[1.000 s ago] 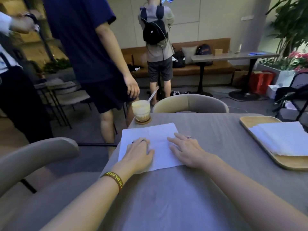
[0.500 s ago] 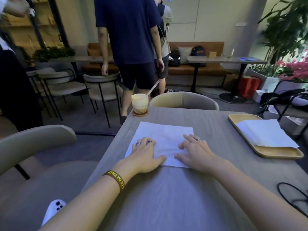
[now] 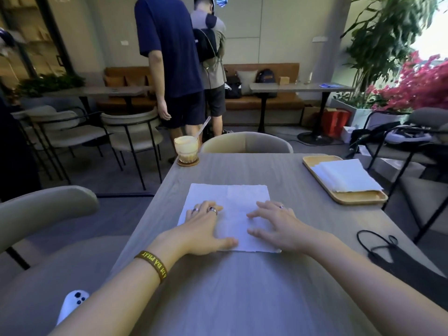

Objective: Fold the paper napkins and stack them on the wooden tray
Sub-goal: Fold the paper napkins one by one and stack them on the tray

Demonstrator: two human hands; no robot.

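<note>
A white paper napkin [image 3: 232, 197] lies spread flat on the grey table [image 3: 242, 287] in front of me. My left hand [image 3: 203, 226] rests on its left part, fingers bent a little, thumb stretched along the near edge. On the napkin's right part my right hand [image 3: 274, 224] lies with fingers spread. Neither hand grips the paper. At the table's right edge stands the wooden tray [image 3: 358, 197] with a stack of folded white napkins [image 3: 346, 175] on it.
A glass of iced drink with a straw [image 3: 186, 149] stands on a coaster at the table's far left corner. A black bag with cord [image 3: 397, 260] lies at the near right. Chairs surround the table; two people [image 3: 179, 61] stand behind.
My view has swung right and lifted, so the napkin now sits centred. Both hands stay on the napkin, slightly further apart. The person in the navy shirt has walked away to the back.
</note>
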